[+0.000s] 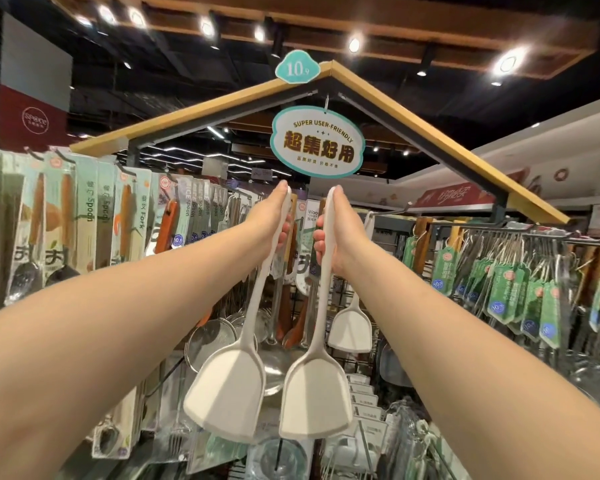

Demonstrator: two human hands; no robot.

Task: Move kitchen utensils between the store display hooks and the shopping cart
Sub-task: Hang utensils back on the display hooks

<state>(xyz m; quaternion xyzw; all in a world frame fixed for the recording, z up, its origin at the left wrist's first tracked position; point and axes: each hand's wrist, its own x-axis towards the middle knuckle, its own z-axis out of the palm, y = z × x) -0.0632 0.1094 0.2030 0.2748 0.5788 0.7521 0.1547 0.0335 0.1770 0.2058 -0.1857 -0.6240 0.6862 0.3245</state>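
At frame centre, the left grip (274, 221) is clamped round the left spatula (226, 393) handle, and the right grip (342, 233) round the right spatula (316, 400). Both look light, smooth and slightly bendy, so they are best held high on the handle.

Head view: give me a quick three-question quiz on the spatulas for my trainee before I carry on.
1. True or false: the left grip holds the left spatula and the right grip holds the right spatula, each by the handle with the blade hanging down.
2. Where is the third white spatula? A) hanging on the display rack B) in a cart C) on the floor
3. Fill in: the price tag at the peak of the display roof reads ___.
Key: 1 true; 2 A; 3 10.9
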